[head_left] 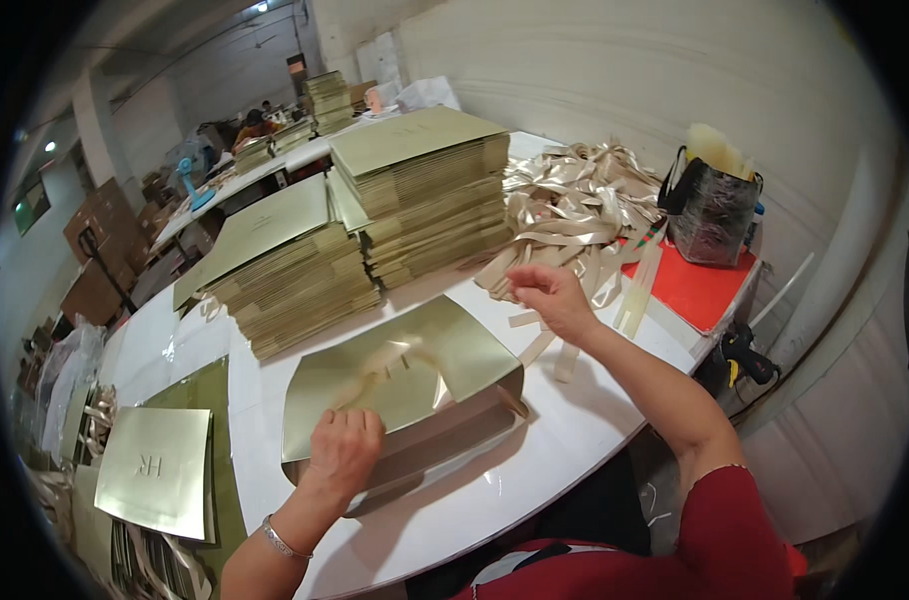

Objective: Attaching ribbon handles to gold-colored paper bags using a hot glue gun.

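Observation:
An olive-gold paper bag (pixel 325 375) lies on its side on the white table (pixel 585 410), its open mouth towards me. Across its upper face curves a loop of shiny beige ribbon (pixel 443 392). My left hand (pixel 345 450) is closed at the bag's near edge, beside one end of that ribbon. What its fingertips press on is hidden. My right hand (pixel 557 303) is raised to the right of the bag, close to a heap of loose beige ribbons (pixel 585 200). Its fingers are loosely bent and somewhat apart, with nothing visible in them.
Behind the bag rise two stacks of flat gold bags, a left one (pixel 300 285) and a taller right one (pixel 435 195). A black bag-like holder (pixel 715 215) stands on a red sheet (pixel 710 290). A glue gun (pixel 750 355) hangs by the right edge. More bags (pixel 155 465) lie lower left.

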Motion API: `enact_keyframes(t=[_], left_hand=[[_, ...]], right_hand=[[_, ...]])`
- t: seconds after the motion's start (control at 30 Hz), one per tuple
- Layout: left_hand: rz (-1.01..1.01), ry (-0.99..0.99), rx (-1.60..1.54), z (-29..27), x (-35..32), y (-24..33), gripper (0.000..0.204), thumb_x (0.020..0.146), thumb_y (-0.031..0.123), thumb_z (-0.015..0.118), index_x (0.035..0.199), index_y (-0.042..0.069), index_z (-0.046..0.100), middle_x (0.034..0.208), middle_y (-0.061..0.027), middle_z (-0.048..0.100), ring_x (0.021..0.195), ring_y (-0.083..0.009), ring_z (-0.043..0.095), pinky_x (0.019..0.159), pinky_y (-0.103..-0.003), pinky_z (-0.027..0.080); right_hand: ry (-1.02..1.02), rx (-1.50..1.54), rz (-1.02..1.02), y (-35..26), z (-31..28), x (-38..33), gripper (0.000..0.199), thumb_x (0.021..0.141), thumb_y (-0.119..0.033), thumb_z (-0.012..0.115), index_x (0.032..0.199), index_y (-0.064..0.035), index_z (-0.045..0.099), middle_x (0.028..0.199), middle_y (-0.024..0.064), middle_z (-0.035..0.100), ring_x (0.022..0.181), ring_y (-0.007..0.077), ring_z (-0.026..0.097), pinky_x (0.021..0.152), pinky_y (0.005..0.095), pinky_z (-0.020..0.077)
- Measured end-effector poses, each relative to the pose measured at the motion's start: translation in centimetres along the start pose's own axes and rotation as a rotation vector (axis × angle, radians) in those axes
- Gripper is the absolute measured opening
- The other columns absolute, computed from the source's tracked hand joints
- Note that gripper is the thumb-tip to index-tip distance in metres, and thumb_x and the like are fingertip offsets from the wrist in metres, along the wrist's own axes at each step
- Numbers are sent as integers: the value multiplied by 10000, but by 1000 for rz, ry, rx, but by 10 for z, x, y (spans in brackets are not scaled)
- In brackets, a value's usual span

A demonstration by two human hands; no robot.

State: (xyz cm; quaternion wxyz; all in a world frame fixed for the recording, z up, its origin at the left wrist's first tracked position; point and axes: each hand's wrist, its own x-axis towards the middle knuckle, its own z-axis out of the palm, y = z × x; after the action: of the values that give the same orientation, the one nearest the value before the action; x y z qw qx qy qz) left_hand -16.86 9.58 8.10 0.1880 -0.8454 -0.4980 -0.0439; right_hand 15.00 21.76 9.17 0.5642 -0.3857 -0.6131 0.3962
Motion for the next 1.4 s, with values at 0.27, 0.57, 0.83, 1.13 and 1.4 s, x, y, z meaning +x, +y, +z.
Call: enact_keyframes(t=[0.27,0.57,0.83,1.13,1.4], left_hand=[[-20,218,-55,-9,33,12,237,686,134,733,893,75,633,818,-92,639,793,-286,632,830,-446,467],[-10,112,-980,0,15,79,545,654,104,816,1159,70,612,1217,-124,593,1120,-276,573,991,-411,417],[-123,-235,-2035,53,11,149,352,906,122,632,1224,-16,568,1089,-60,624,932,-129,605,792,-247,500],[-400,-220,-2117,27,-24,100,328,856,138,679,1146,1,611,1064,-116,652,1080,-195,583,1011,-325,392],[-74,-359,-1856,20,12,144,241,788,155,757,955,-5,689,1215,-89,575,1086,-159,522,941,-283,393]], right_hand=[[-98,-618,2,120,-89,-74,214,763,-138,717,881,35,678,818,143,628,746,213,623,661,340,496],[-45,-549,-38,55,-56,-79,131,865,-102,649,969,-22,645,754,71,651,689,155,639,652,277,511],[-345,-167,-217,-15,21,-152,355,828,-33,607,1182,-38,593,927,76,685,835,136,668,739,287,531],[68,125,271,-10,-9,-101,138,887,-127,645,936,1,658,845,54,679,704,112,627,677,254,522],[-183,67,119,-36,11,-96,115,803,-5,682,914,-9,710,844,30,684,773,75,618,692,221,505]])
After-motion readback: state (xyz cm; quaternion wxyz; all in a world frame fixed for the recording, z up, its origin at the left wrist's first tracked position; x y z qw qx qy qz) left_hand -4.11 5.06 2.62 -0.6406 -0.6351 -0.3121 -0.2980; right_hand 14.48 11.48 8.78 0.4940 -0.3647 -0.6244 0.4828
